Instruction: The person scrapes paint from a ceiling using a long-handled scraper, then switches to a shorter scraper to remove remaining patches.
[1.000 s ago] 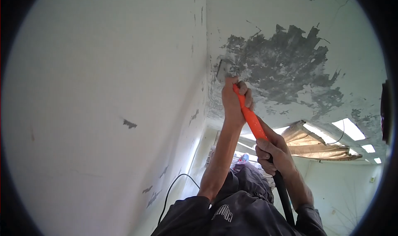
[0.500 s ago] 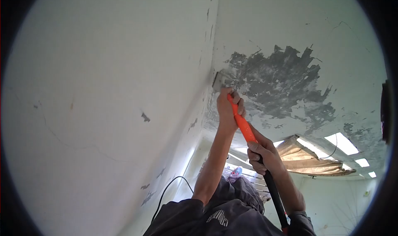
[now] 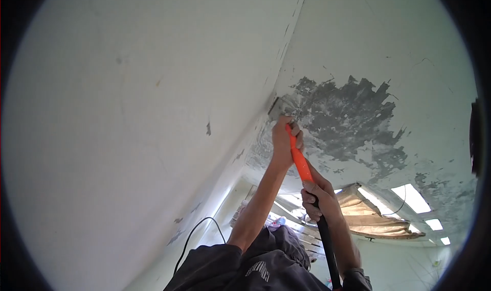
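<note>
A long-handled scraper with an orange and black handle reaches up to the sloped ceiling, where its flat metal blade lies against the surface close to the wall corner. My left hand is wrapped round the upper handle, just below the blade. Lower down, my right hand grips the handle where orange turns to black. Beside the blade spreads a rough grey patch with ragged edges, bared in the pale coating. The handle's lower end runs down past my right sleeve.
A pale wall with small chips rises on the left. A black cable loops beside my left sleeve. Brown cloth hangs under bright openings at the lower right. Dark clothing fills the bottom.
The view has shifted, so the grey patch and cloth sit lower in the picture. Both hands keep their hold on the scraper, and its blade remains near the corner.
</note>
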The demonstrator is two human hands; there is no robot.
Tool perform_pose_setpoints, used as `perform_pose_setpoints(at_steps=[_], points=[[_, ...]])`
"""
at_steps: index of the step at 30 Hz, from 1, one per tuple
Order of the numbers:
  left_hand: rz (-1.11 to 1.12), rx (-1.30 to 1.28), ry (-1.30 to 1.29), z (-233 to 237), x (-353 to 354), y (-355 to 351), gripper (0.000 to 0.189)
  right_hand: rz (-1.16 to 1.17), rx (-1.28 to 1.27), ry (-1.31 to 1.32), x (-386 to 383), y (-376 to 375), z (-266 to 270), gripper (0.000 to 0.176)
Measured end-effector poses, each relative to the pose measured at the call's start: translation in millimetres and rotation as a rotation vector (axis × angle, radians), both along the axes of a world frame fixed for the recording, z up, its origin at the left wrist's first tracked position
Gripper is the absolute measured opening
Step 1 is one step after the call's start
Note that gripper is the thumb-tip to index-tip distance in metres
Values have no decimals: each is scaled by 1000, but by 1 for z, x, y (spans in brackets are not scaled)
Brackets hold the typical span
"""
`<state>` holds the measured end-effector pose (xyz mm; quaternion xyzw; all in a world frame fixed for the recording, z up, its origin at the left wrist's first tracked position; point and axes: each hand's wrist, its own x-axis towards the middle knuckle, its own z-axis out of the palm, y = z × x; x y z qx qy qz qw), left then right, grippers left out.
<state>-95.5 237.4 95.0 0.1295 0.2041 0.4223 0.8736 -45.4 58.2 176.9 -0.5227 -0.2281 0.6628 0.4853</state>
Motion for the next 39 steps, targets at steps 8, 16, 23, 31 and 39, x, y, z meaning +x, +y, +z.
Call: perform_pose_setpoints(at_steps=[8, 16, 23, 31, 39], points=[[57, -28, -19, -5, -3, 7, 36, 3, 9, 11, -4, 12, 3, 61], [41, -35, -51, 2, 1, 7, 34, 15, -14, 60, 5, 17, 8, 60], [-3, -39, -9, 25, 14, -13, 34, -29, -25, 30, 15, -5, 25, 63], [59, 22, 65, 41, 20, -17, 35, -40, 8, 70, 21, -8, 17, 62], [54, 4, 85, 35, 26, -19, 35, -47, 13, 58, 28, -18, 26, 62]])
